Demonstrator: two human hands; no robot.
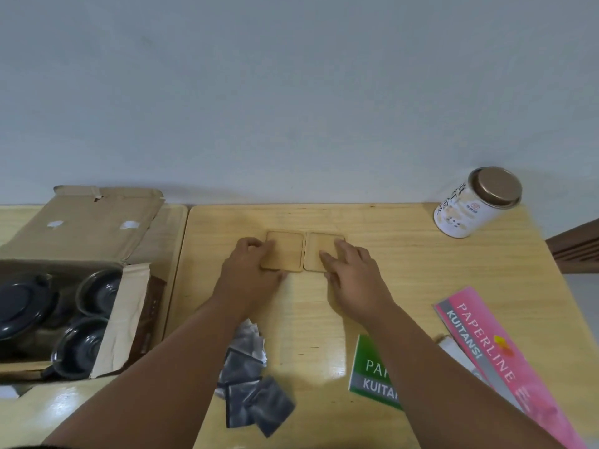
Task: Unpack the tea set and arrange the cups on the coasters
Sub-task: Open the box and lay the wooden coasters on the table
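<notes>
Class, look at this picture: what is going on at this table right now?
A person is setting two wooden coasters side by side on the table. The left hand holds the left coaster by its edge; the right hand rests straight fingers on the right coaster. The dark cups sit in the open cardboard box at the left, none on a coaster yet.

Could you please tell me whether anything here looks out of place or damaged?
Nothing is spilled. Crumpled grey foil packets lie scattered near the left forearm, and the open brown cardboard box has a flap torn at its far edge.
</notes>
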